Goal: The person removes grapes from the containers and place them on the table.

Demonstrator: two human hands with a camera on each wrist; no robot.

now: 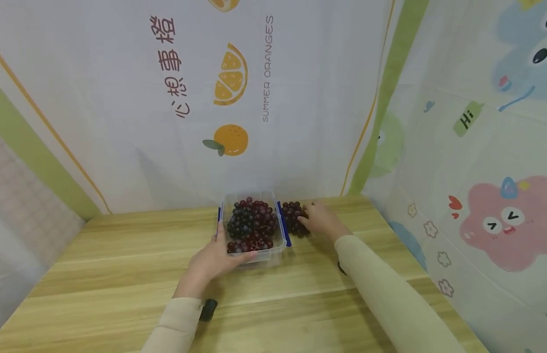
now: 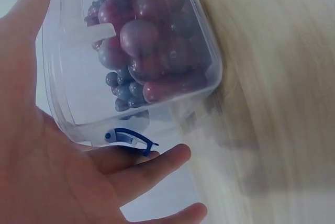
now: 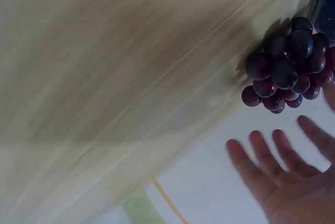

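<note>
A clear plastic container (image 1: 264,255) with blue side clips stands near the table's back edge, holding dark red grapes (image 1: 259,215) and a darker bunch (image 1: 240,224). The left hand (image 1: 213,257) rests on its near left corner, thumb along the front rim; in the left wrist view the fingers of this hand (image 2: 68,161) are extended beside the container wall (image 2: 78,114). Just right of the container lies another grape bunch (image 1: 293,218). The right hand (image 1: 322,219) is at that bunch's right side; in the right wrist view its fingers are spread beside the grapes (image 3: 285,72), the thumb touching them.
The wooden table (image 1: 123,274) runs up to a white cloth backdrop (image 1: 309,122) printed with oranges. A second printed cloth (image 1: 476,157) hangs along the right side. Dark bands show at both wrists, one (image 1: 208,310) by the left sleeve.
</note>
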